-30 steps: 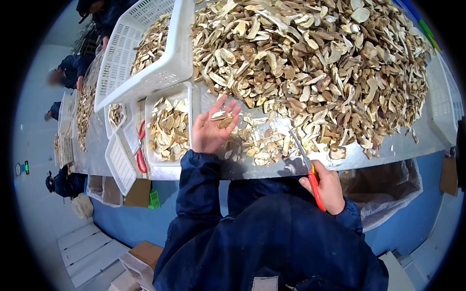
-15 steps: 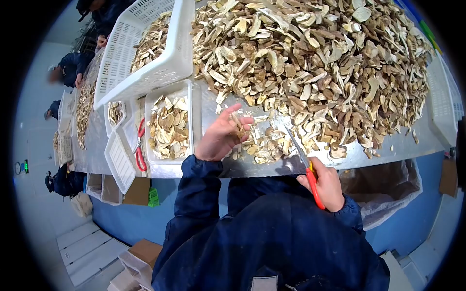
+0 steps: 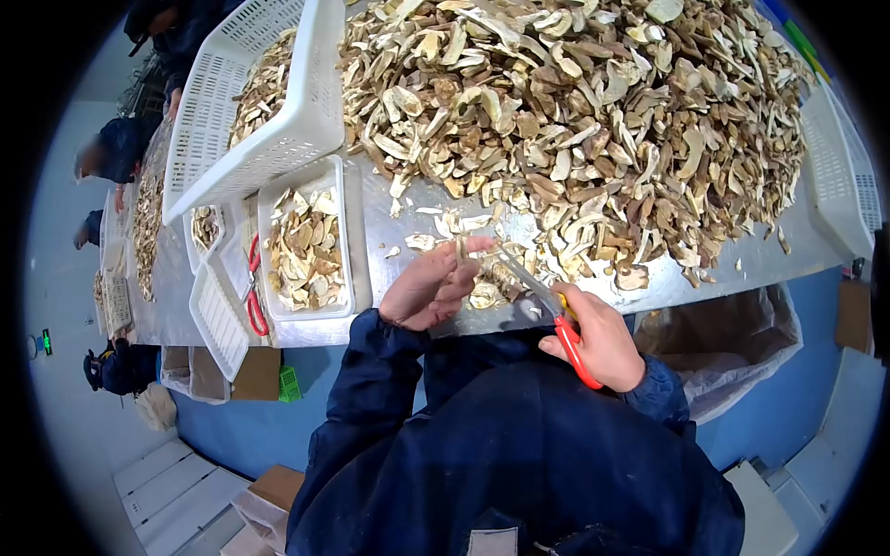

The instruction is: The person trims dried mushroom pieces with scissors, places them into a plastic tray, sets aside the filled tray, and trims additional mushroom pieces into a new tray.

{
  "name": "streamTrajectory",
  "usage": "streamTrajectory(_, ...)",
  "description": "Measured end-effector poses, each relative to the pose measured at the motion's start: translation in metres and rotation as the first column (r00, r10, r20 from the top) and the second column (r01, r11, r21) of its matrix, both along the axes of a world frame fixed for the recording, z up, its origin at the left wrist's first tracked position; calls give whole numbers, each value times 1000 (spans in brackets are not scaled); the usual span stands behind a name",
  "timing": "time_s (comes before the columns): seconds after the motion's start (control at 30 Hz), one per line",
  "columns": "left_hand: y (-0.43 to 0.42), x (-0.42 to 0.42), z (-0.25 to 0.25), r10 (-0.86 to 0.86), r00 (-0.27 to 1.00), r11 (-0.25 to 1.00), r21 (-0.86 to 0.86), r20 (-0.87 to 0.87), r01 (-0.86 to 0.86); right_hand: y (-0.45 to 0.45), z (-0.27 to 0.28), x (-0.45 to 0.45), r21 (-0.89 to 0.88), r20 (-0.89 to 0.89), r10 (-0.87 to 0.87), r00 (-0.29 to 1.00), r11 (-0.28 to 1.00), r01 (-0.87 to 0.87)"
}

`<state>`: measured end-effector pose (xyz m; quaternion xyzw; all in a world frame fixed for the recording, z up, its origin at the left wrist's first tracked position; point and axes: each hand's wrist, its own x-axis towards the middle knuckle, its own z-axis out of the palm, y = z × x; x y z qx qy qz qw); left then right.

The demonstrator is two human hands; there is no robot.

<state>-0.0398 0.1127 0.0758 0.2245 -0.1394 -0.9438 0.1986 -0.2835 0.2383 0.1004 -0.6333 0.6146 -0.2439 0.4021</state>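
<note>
My left hand (image 3: pixel 429 285) is closed in a pinch on a small dried mushroom slice (image 3: pixel 461 249), partly covered by my fingers. My right hand (image 3: pixel 603 341) grips scissors (image 3: pixel 574 350) with red and yellow handles. Their blades point up and left, with the tips close to my left fingertips. Beneath both hands, loose mushroom slices (image 3: pixel 485 296) lie near the metal table's front edge. A large heap of dried mushroom slices (image 3: pixel 575 120) rises just beyond them.
A white tray (image 3: pixel 348 269) of slices stands to the left, beside red-handled scissors (image 3: pixel 255 287). Behind it a white perforated basket (image 3: pixel 320 111) holds more slices. A lined bin (image 3: pixel 732 338) sits below the table edge at right. Other people (image 3: pixel 125 148) work along the left.
My left fingers have closed in around the slice, and the hand has dropped slightly. The scissors have moved left toward it with my right hand. The whole view has shifted a little.
</note>
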Motion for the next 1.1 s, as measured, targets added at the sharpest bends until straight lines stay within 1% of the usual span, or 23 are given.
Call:
streamTrajectory(0.07,8,0,-7,10,996,981,193,-94,8,-2,4,-2,36,11,25,1000,999,-26)
streamTrajectory(0.1,11,0,-11,22,990,958,287,-139,19,-2,3,-3,9,-1,41,999,999,-41)
streamTrajectory(0.13,13,-1,-13,11,990,944,328,-137,35,-2,2,-2,-18,-13,57,998,998,-57)
streamTrajectory(0.2,13,-6,-14,-62,989,958,271,-134,97,-1,-1,-2,-78,-67,95,993,992,-100)
streamTrajectory(0.23,13,-9,-13,-97,987,962,241,-130,126,-1,1,-2,-20,-82,110,990,993,-112)
streamTrajectory(0.27,14,-11,-8,-87,996,968,237,-10,86,-1,3,-1,38,-96,128,987,991,-124)
streamTrajectory(0.3,14,-11,-3,-95,995,977,191,10,91,-1,5,0,97,-109,146,983,986,-136)
streamTrajectory(0.37,13,-11,3,-111,993,990,95,52,105,1,3,1,101,-120,131,984,988,-120)
streamTrajectory(0.4,15,-10,2,-90,980,995,-36,176,97,1,3,2,103,-125,124,984,988,-111)
streamTrajectory(0.47,23,-8,1,4,915,949,-292,402,124,2,2,2,122,-122,119,985,987,-104)
streamTrajectory(0.5,26,-11,4,57,885,923,-363,462,130,2,2,3,132,-119,119,986,986,-103)
streamTrajectory(0.57,31,-18,14,177,810,854,-497,559,156,3,-2,4,70,-87,113,990,992,-107)
streamTrajectory(0.67,31,-18,15,184,816,844,-514,548,155,4,-7,5,-40,-36,107,994,993,-108)
streamTrajectory(0.77,31,-17,17,110,842,844,-497,528,201,4,-10,7,-148,20,101,995,984,-97)
streamTrajectory(0.8,30,-16,17,68,836,833,-492,544,253,3,-10,9,-184,42,103,994,979,-94)
streamTrajectory(0.87,26,-11,17,-6,812,806,-478,584,349,2,-9,12,45,48,145,988,988,-147)
streamTrajectory(0.9,24,-8,17,-48,801,814,-442,597,378,4,-8,12,163,49,161,986,972,-167)
streamTrajectory(0.93,21,-5,16,-91,789,819,-405,607,406,7,-15,14,133,81,156,984,977,-166)
streamTrajectory(0.97,18,-2,16,-134,777,822,-368,615,434,9,-17,15,132,73,159,985,977,-167)
streamTrajectory(1.0,13,0,25,-150,787,857,-318,599,406,9,-18,15,128,64,160,985,978,-167)
streamTrajectory(1.03,8,4,24,-22,834,890,-369,551,267,8,-17,16,125,56,158,986,979,-164)
streamTrajectory(1.1,-5,15,13,238,869,895,-445,434,-23,8,-11,14,136,54,109,993,984,-115)
